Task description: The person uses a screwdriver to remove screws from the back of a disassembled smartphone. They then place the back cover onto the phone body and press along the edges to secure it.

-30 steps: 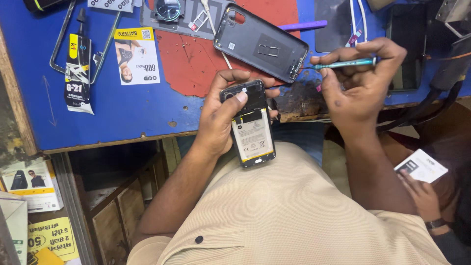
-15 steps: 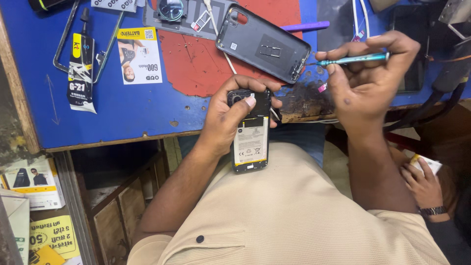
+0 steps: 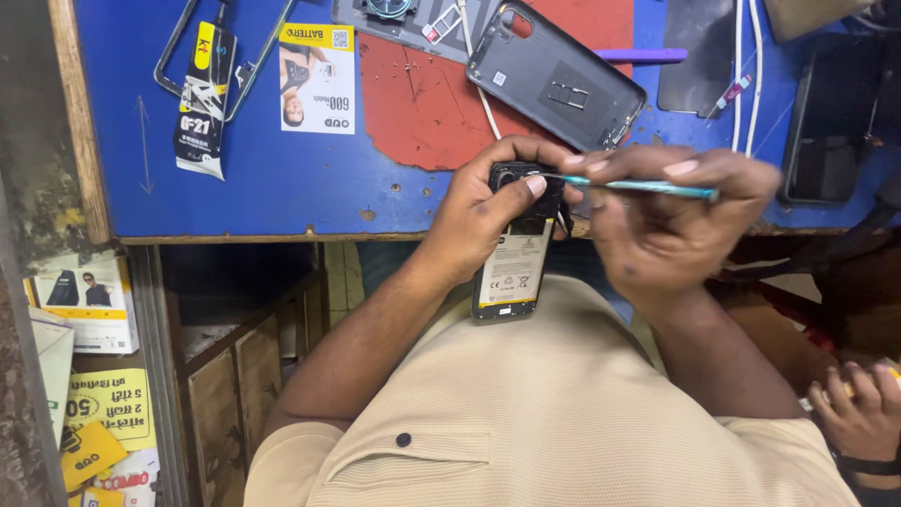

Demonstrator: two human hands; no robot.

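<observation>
My left hand (image 3: 488, 202) grips an opened black phone (image 3: 514, 272) by its top end, the back off and the pale battery showing. The phone hangs over the front edge of the blue workbench (image 3: 282, 178). My right hand (image 3: 671, 225) holds a thin teal-handled tool (image 3: 638, 187), its metal tip touching the phone's top near the camera. The phone's grey back cover (image 3: 554, 80) lies inside-up on the bench just beyond my hands.
A red mat patch (image 3: 422, 103) lies under the cover. A black glue tube (image 3: 202, 99), a metal phone frame (image 3: 178, 42) and a printed battery card (image 3: 317, 77) lie at left. White cables (image 3: 746, 75) and a dark phone (image 3: 831, 122) are at right. Another person's hand (image 3: 859, 413) is at lower right.
My right hand has swung left and down, bringing the teal tool's tip onto the top of the phone. My left hand keeps its grip on the phone.
</observation>
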